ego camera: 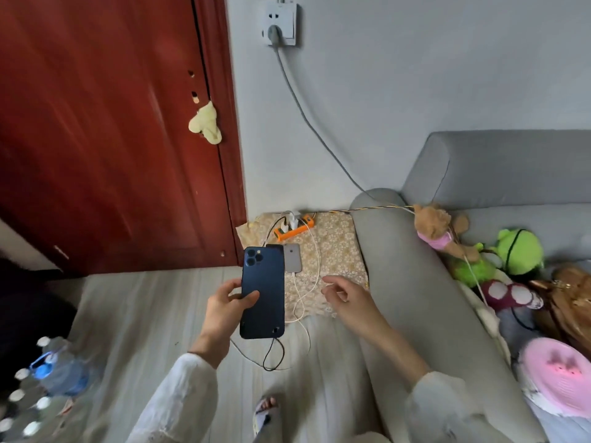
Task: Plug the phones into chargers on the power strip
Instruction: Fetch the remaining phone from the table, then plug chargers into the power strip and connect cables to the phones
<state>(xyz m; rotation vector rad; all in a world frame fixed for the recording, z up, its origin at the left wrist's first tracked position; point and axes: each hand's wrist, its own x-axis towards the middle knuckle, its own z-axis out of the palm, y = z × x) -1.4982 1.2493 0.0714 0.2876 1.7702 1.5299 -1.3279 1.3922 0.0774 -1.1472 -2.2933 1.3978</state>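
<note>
**Beside the sofa arm: one phone in hand, one on the cloth**

Above the floral cloth (pixel 335 251) spread on the floor between the red door (pixel 105 139) and the grey sofa (pixel 415 282), the left hand (pixel 224 303) grips a dark blue phone (pixel 263 292), back and camera cluster facing up, thumb across its back and fingers curled round the left edge. A black cable (pixel 271 354) runs from the phone's lower end and loops on the floor below it. The right hand (pixel 345 294) hovers over the cloth's near right corner with fingers loosely spread, holding nothing.

A silver phone (pixel 292 258) lies flat on the cloth, just beyond and partly hidden behind the blue one. A white cable (pixel 315 270) leaves its near end, curls across the cloth and goes up toward the orange power strip (pixel 294 230) at the cloth's far edge near the wall. White chargers (pixel 291 220) stand plugged into the strip. A grey cord (pixel 307 116) from the wall socket (pixel 279 24) drops down toward the sofa arm.

Plush toys sit on the sofa seat, among them a brown teddy (pixel 438 227) and a green frog (pixel 518 251). Water bottles (pixel 48 378) crowd the lower left corner.
</note>
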